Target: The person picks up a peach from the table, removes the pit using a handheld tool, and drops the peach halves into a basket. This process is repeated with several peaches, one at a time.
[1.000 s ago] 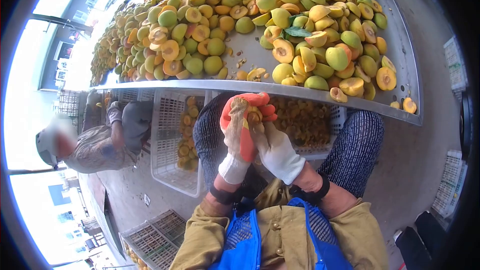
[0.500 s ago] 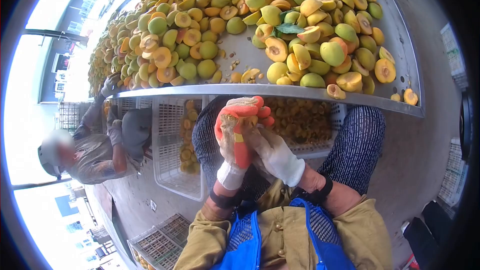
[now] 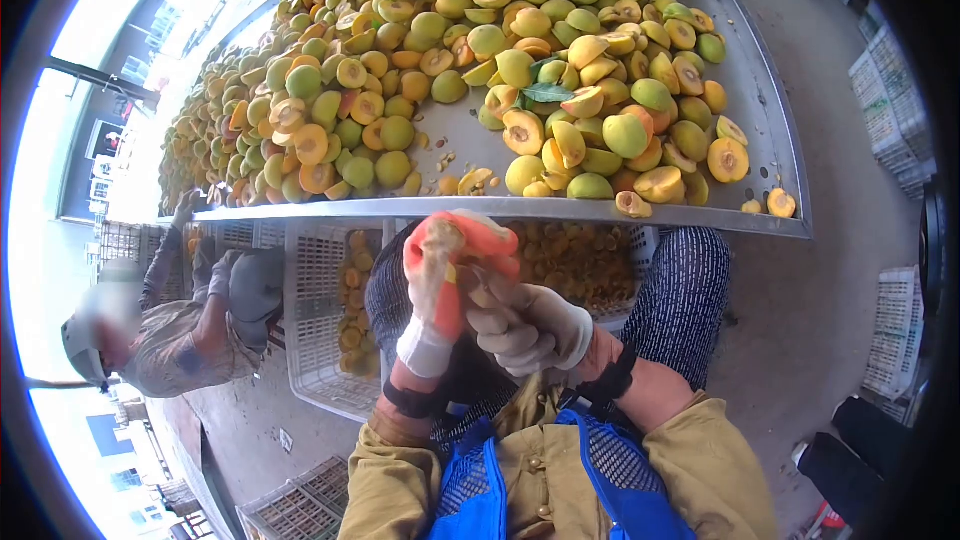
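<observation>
In the head view my left hand (image 3: 446, 275), in an orange-and-white work glove, is raised just below the metal table edge with its fingers curled over. My right hand (image 3: 528, 325), in a whitish glove, is pressed against it from the right with its fingers bent. The hands touch, and whatever lies between them is hidden by the gloves. Beyond them, halved yellow-green stone fruit (image 3: 625, 135) with brown centres is heaped on the metal table (image 3: 455, 140). A green leaf (image 3: 547, 93) rests among the halves.
Under the table stand a white crate (image 3: 310, 340) holding fruit and another crate (image 3: 645, 250) of cut pieces between my knees. At the left a co-worker (image 3: 175, 340) sits by the table. Stacked crates (image 3: 895, 330) stand on the right.
My hands have drawn closer together; my left fingers have curled over and my right fingers have bent. The view has shifted a little, so the table sits lower and further left.
</observation>
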`<control>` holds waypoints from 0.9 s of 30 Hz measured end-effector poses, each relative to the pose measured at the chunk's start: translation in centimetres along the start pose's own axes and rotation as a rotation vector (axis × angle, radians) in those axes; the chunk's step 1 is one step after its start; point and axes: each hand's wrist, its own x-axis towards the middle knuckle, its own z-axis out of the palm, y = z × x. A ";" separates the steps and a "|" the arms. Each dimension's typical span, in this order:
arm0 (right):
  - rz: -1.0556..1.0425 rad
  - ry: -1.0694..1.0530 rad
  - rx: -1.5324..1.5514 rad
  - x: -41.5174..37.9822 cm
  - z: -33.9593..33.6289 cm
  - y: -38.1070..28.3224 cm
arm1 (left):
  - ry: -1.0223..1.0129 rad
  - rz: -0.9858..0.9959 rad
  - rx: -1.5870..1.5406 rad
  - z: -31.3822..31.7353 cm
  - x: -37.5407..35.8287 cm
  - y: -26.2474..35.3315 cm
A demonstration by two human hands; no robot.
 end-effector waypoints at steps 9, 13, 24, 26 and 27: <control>-0.307 0.044 0.241 1.2 -2.2 0.2 | 0.358 0.377 1.344 -10.8 2.2 6.3; -0.328 0.228 0.285 0.9 -3.2 0.8 | -0.034 0.553 1.414 1.5 10.8 2.6; -0.549 0.755 -0.037 0.6 1.3 0.0 | -0.145 0.373 1.461 0.9 14.7 -2.7; -0.545 0.751 -0.120 0.5 0.7 0.1 | -0.167 0.330 1.325 0.8 14.3 -3.6; -0.565 0.777 -0.194 0.6 1.1 0.3 | -0.157 0.309 1.230 0.0 14.6 -4.1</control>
